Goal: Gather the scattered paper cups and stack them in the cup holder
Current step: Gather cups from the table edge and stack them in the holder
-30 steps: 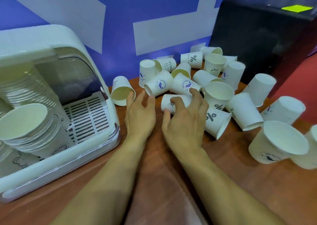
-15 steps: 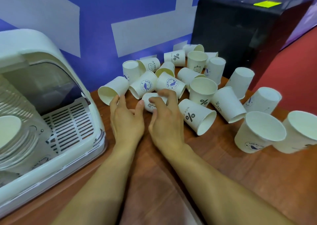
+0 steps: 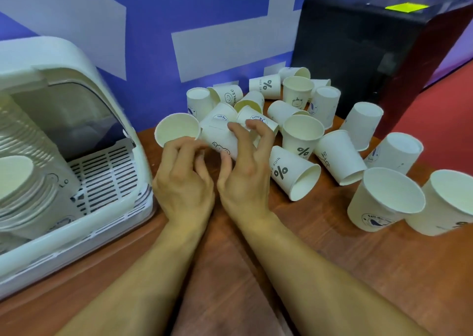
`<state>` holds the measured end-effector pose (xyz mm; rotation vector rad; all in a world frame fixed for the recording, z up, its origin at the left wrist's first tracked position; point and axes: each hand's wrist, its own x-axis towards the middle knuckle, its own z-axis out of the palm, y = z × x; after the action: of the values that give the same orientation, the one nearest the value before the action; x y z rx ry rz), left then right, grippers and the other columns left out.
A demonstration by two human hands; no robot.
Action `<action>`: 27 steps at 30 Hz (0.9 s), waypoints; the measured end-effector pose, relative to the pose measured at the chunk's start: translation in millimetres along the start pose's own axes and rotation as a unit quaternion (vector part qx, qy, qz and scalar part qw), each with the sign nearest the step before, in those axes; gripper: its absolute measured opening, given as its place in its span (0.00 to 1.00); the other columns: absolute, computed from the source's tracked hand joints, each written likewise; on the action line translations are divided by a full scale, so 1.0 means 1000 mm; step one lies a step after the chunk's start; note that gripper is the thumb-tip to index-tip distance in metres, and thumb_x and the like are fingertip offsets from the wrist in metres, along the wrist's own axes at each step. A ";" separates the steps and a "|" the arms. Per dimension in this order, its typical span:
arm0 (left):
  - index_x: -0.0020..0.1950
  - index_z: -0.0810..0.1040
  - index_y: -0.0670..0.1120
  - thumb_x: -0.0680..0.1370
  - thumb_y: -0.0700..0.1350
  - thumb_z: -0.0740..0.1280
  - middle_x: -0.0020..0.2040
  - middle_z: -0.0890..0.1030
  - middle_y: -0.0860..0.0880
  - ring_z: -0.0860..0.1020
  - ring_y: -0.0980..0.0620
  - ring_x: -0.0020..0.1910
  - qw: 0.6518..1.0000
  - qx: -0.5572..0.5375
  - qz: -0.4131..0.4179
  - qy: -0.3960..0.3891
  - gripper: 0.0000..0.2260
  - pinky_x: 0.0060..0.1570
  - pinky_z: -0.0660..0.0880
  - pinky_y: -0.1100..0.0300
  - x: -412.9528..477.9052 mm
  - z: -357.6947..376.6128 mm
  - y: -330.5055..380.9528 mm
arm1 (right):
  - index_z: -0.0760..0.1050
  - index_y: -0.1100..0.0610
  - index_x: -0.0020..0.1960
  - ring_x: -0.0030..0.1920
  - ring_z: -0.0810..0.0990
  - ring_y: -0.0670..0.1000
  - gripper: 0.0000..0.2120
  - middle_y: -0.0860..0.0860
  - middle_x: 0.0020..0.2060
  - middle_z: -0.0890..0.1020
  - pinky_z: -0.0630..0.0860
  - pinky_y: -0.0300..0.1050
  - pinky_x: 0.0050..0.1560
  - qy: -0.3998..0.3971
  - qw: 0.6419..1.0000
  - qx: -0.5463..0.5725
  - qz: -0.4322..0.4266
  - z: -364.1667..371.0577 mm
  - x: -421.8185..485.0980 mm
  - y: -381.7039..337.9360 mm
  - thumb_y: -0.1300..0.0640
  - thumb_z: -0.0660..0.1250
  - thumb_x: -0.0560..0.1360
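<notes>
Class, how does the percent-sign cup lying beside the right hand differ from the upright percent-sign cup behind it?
The lying cup rests on its side, mouth sideways; the upright cup stands mouth up. The lying cup is nearer the camera than the upright cup. Both are white paper.

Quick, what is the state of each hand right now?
Left hand: fingers curled beside the lying cup; whether it grips cannot be told.
Right hand: closed on the lying cup, fingers over it, thumb at its side.
</notes>
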<state>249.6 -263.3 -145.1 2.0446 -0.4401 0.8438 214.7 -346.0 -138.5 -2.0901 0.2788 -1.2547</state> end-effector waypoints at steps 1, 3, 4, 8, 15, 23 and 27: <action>0.49 0.82 0.45 0.74 0.36 0.66 0.49 0.80 0.48 0.78 0.48 0.44 1.000 0.011 0.007 0.001 0.08 0.42 0.71 0.58 -0.001 -0.001 0.002 | 0.71 0.63 0.66 0.61 0.71 0.56 0.23 0.63 0.64 0.67 0.73 0.41 0.59 0.004 1.000 -0.002 0.004 -0.001 0.001 0.001 0.69 0.68 0.72; 0.49 0.81 0.45 0.74 0.37 0.66 0.47 0.80 0.48 0.77 0.47 0.42 0.999 0.039 0.009 -0.003 0.07 0.39 0.68 0.58 -0.002 -0.003 0.004 | 0.66 0.63 0.70 0.63 0.69 0.55 0.30 0.62 0.66 0.65 0.66 0.32 0.63 0.010 1.000 0.002 0.010 -0.003 0.003 0.001 0.68 0.70 0.70; 0.50 0.80 0.45 0.75 0.38 0.66 0.46 0.79 0.48 0.76 0.46 0.41 0.999 0.050 0.007 -0.004 0.07 0.37 0.68 0.56 -0.003 -0.004 0.004 | 0.63 0.63 0.72 0.63 0.70 0.55 0.32 0.61 0.67 0.64 0.68 0.34 0.64 0.009 1.000 0.008 0.012 -0.003 0.004 0.000 0.68 0.71 0.70; 0.54 0.76 0.46 0.76 0.42 0.67 0.46 0.80 0.49 0.78 0.45 0.41 0.998 0.057 -0.019 -0.010 0.08 0.35 0.66 0.57 -0.006 -0.005 0.008 | 0.61 0.60 0.73 0.62 0.69 0.51 0.37 0.59 0.67 0.63 0.67 0.30 0.62 0.016 0.999 0.022 0.026 -0.003 0.004 -0.002 0.65 0.74 0.69; 0.51 0.78 0.46 0.76 0.44 0.67 0.46 0.78 0.47 0.78 0.43 0.40 0.994 0.104 0.015 -0.026 0.05 0.32 0.69 0.52 -0.011 0.001 0.006 | 0.58 0.54 0.75 0.47 0.79 0.47 0.39 0.51 0.69 0.59 0.81 0.45 0.50 -0.021 0.996 0.065 0.059 -0.003 0.006 0.005 0.63 0.74 0.70; 0.49 0.80 0.47 0.75 0.44 0.70 0.45 0.79 0.48 0.79 0.43 0.38 0.987 0.158 0.026 -0.014 0.04 0.30 0.67 0.55 -0.014 -0.015 0.037 | 0.69 0.62 0.64 0.48 0.75 0.43 0.23 0.56 0.54 0.76 0.67 0.23 0.48 0.006 0.994 0.104 0.043 -0.010 0.012 0.002 0.65 0.70 0.71; 0.48 0.79 0.48 0.75 0.47 0.69 0.45 0.79 0.48 0.78 0.40 0.39 0.984 0.178 0.019 -0.013 0.04 0.31 0.69 0.53 -0.018 -0.041 0.057 | 0.74 0.62 0.60 0.45 0.80 0.52 0.16 0.53 0.46 0.81 0.75 0.41 0.45 0.002 0.992 0.122 0.008 -0.015 0.010 -0.009 0.65 0.68 0.73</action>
<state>187.6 -261.8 -107.7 2.3842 -0.3635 0.9755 205.6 -351.0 -121.2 -1.8728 0.1344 -1.2187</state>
